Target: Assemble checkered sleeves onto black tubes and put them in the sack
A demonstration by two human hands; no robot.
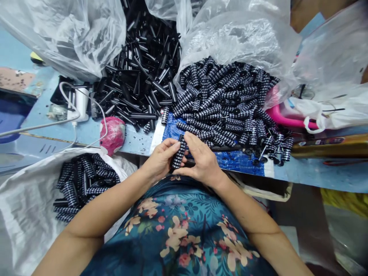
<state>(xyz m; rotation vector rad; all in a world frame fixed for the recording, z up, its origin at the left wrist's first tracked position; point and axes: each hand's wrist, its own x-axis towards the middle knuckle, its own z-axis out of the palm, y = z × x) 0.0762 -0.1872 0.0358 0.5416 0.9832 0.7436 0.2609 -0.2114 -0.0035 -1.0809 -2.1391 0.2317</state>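
Note:
My left hand [161, 159] and my right hand [202, 159] are both closed around one black ribbed roller with white studs [178, 153], held upright just above my lap at the table's near edge. Right behind my hands lies a big heap of the same studded rollers [227, 103] on a blue sheet [230, 159]. Farther back to the left is a heap of plain black plastic rods [140, 80]. To my left, a white sack [25, 191] holds more studded rollers [80, 184].
Clear plastic bags [69, 30] billow over the back of the light blue table [316, 174]. A white charger with cables [79, 103] and a pink bundle [113, 134] lie at the left. A pink plastic piece [283, 119] and white bags sit at the right.

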